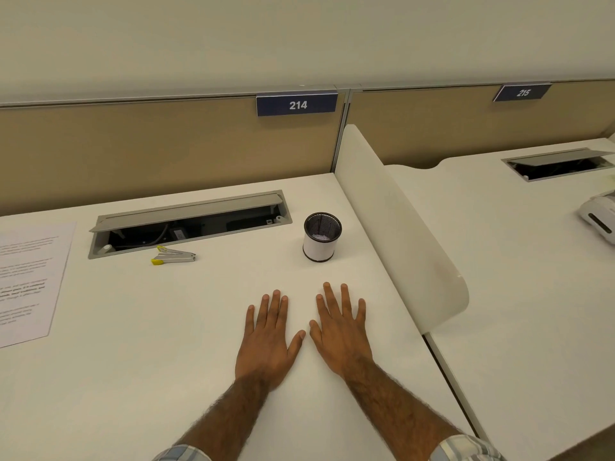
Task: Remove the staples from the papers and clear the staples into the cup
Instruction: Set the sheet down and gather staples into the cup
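Left hand (266, 341) and right hand (339, 331) flat, fingers straight, on desk (166, 361); cup (322, 236) beyond.

Far to the left of the left hand (266, 341), the papers (33, 277) are cut off by the picture's edge. Their printed lines are blurred beyond reading, and whether a staple holds them cannot be told. Beyond the right hand (339, 331), the inside of the cup (317, 244) is seen only as dark mesh, so its contents cannot be made out. Beyond the left hand, the cable hatch (186, 211) is partly hidden by its raised lid. Far to the right of the right hand, a white device (599, 221) is cropped by the edge.
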